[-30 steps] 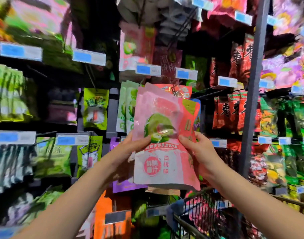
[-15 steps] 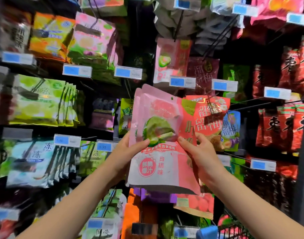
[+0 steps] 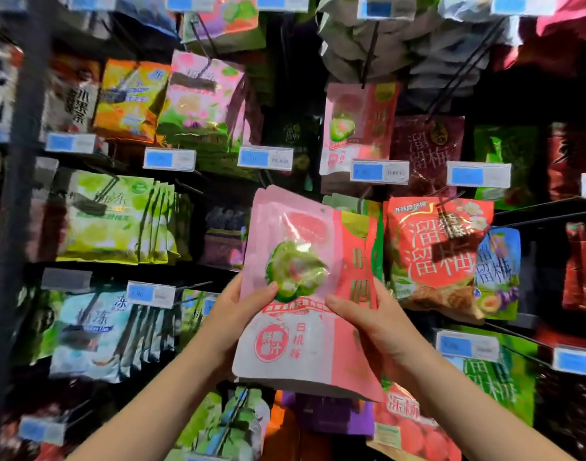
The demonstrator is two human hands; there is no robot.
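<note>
Pink-and-red pouch (image 3: pixel 313 294) (green fruit print)

Crowded on every side, one dark gap overhead
Free room lies above the pink pouch (image 3: pixel 304 294), between price tag (image 3: pixel 265 158) and hanging pink packet (image 3: pixel 354 128); red plum bag (image 3: pixel 431 254) crowds the right hand (image 3: pixel 378 331), green packets (image 3: pixel 118 217) well left
</note>
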